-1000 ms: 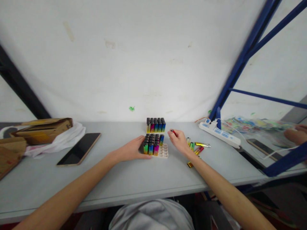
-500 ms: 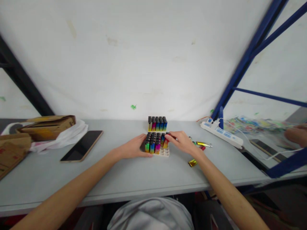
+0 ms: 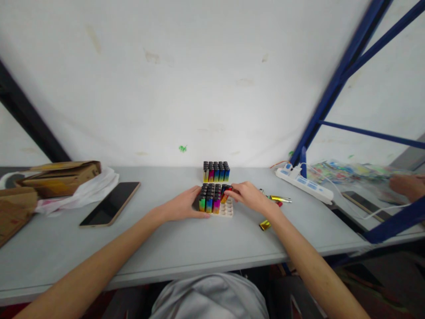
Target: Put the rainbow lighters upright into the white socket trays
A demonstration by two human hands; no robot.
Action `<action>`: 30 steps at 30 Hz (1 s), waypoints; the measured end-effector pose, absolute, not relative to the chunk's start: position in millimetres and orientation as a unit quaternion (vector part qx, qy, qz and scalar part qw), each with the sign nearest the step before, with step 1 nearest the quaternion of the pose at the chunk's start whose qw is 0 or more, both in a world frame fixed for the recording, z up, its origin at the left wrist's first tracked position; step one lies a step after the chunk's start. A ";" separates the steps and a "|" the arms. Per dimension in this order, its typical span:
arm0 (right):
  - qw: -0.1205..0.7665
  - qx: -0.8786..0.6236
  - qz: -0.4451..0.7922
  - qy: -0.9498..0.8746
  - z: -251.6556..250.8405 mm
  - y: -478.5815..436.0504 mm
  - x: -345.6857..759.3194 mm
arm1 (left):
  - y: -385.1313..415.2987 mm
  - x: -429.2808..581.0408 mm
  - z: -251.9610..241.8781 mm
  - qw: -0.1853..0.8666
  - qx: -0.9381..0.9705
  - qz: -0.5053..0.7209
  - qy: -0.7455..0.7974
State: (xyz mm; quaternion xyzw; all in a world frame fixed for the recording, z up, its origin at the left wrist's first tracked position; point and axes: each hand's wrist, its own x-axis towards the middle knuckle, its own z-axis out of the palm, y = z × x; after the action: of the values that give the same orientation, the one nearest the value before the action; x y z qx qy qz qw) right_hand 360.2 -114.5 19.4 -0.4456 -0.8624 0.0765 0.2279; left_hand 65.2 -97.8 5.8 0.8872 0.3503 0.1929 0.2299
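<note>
A white tray (image 3: 229,214) with round holes stands on the table, its left part filled with upright lighters (image 3: 209,203) that have black tops and bright green, blue and pink bodies. My left hand (image 3: 181,205) wraps around the tray's left side, thumb behind and fingers in front. Over the tray's right part, my right hand (image 3: 251,195) pinches a red and yellow lighter (image 3: 224,197), which leans slightly. Several holes at the front right show bare. Behind this tray is a second block of upright lighters (image 3: 216,173).
Loose lighters (image 3: 264,225) lie beside my right forearm. A phone (image 3: 111,204) and cardboard boxes (image 3: 66,179) are at left. A power strip (image 3: 303,184) lies by the blue frame (image 3: 312,119). Beyond it, another person's hand (image 3: 408,186) is near plastic-wrapped items.
The red lighter in my right hand has moved slightly left and back over the tray. My left hand keeps its hold on the tray. The view has shifted a little.
</note>
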 end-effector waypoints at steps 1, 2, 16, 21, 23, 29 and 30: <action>0.235 -0.442 0.082 -0.862 18.5 -114.5 358.9 | -97.7 65.0 5.9 0.231 0.886 0.191 0.353; 0.241 -0.438 0.086 -0.862 17.4 -114.9 357.0 | -97.7 64.9 6.0 0.232 0.886 0.188 0.355; 0.210 -0.528 0.102 -0.816 28.4 -130.0 462.5 | -101.0 67.0 9.7 0.238 0.879 0.196 0.363; 0.127 -0.598 0.049 -0.790 -10.4 -157.0 483.3 | -99.6 65.6 8.7 0.238 0.884 0.187 0.357; 0.111 -0.613 0.040 -0.781 -22.3 -162.3 476.3 | -99.5 65.0 8.4 0.237 0.885 0.181 0.359; 0.130 -0.612 0.017 -0.780 -24.9 -149.3 449.6 | -99.0 65.0 7.7 0.228 0.883 0.186 0.366; 0.139 -0.609 0.014 -0.781 -23.5 -145.5 445.5 | -99.0 65.2 7.9 0.228 0.883 0.186 0.366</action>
State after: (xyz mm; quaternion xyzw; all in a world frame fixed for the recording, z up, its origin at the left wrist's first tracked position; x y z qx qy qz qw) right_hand 445.5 -145.5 -23.5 -0.6087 -0.7809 0.0137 0.1394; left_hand 65.2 -99.0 7.9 0.8828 0.3659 0.1864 0.2281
